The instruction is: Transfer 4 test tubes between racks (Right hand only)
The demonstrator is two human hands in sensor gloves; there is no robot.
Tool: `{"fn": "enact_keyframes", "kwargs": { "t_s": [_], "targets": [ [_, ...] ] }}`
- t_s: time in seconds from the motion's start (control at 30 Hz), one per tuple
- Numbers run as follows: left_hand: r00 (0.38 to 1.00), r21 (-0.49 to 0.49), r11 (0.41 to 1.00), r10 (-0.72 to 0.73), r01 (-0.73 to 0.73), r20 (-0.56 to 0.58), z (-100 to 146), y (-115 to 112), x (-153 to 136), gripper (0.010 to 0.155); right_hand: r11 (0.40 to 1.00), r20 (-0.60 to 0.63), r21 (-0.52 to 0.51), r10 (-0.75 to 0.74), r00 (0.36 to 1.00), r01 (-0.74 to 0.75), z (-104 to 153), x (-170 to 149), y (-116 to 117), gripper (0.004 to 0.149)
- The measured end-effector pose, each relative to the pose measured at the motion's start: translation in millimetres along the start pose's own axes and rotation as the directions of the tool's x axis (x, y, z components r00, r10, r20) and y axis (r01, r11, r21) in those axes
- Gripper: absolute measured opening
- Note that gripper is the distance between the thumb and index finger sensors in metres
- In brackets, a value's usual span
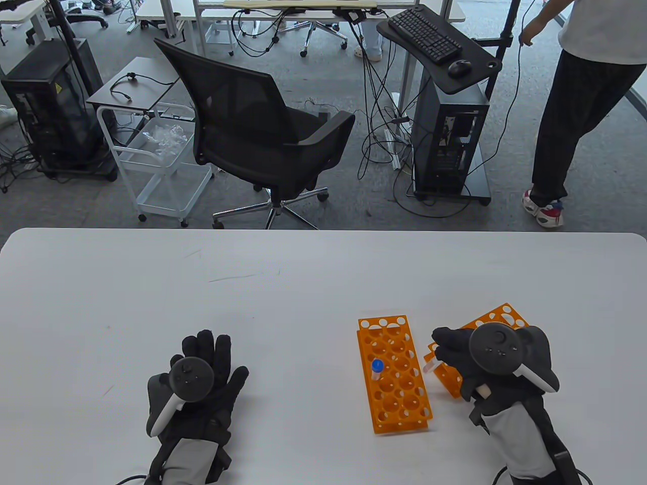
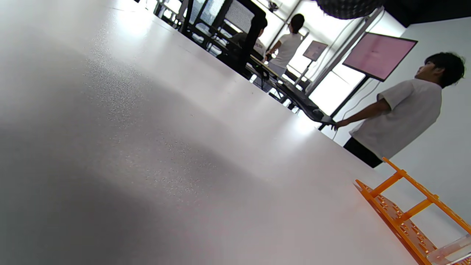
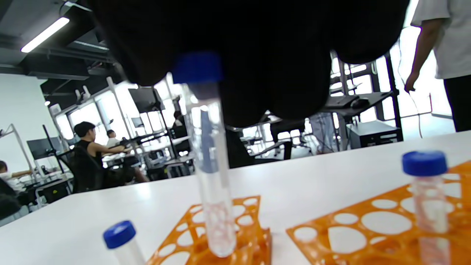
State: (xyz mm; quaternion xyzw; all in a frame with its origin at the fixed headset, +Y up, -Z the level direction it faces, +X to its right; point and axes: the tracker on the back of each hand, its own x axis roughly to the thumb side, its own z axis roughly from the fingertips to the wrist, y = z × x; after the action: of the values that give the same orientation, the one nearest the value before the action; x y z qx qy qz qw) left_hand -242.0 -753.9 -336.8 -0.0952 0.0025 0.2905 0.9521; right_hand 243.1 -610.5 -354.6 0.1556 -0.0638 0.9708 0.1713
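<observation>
Two orange racks lie on the white table. The left rack (image 1: 399, 399) holds one blue-capped test tube (image 1: 376, 369). The right rack (image 1: 500, 317) is mostly hidden under my right hand (image 1: 441, 349). My right hand pinches a clear blue-capped test tube (image 3: 211, 162) by its top and holds it upright. The tube's lower end (image 1: 428, 366) hangs between the two racks. In the right wrist view, another capped tube (image 3: 425, 184) stands in the right rack (image 3: 368, 228). My left hand (image 1: 202, 374) rests flat and empty on the table, to the left of the racks.
The white table (image 1: 283, 293) stretches far beyond the racks. The left rack's end (image 2: 404, 217) shows in the left wrist view. An office chair (image 1: 263, 136), a cart and a standing person (image 1: 576, 111) are on the floor past the table's far edge.
</observation>
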Motion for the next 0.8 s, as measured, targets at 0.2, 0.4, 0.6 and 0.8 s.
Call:
{"fn": "enact_keyframes", "kwargs": {
  "t_s": [0.2,0.4,0.6,0.8],
  "targets": [
    [1.000,-0.001,1.000,-0.001,0.001,0.000,0.1,-0.2,0.1,0.071,0.999,-0.056,-0.042,-0.007,0.998,0.005,3.2,-17.7,-10.3,0.046],
    [1.000,0.000,1.000,-0.002,0.002,0.001,0.1,0.0,0.2,0.071,0.999,-0.107,-0.050,0.000,0.994,-0.005,3.0,-31.9,-11.0,0.046],
    [1.000,-0.001,1.000,-0.001,0.001,0.001,0.2,0.0,0.3,0.071,0.998,-0.156,-0.056,0.028,0.987,-0.037,4.1,-41.7,-13.0,0.046],
    [1.000,-0.001,1.000,-0.002,0.002,0.002,0.2,-0.1,0.6,0.071,0.998,-0.185,-0.052,0.031,0.982,-0.041,4.9,-48.3,-14.1,0.046]
  ]
}}
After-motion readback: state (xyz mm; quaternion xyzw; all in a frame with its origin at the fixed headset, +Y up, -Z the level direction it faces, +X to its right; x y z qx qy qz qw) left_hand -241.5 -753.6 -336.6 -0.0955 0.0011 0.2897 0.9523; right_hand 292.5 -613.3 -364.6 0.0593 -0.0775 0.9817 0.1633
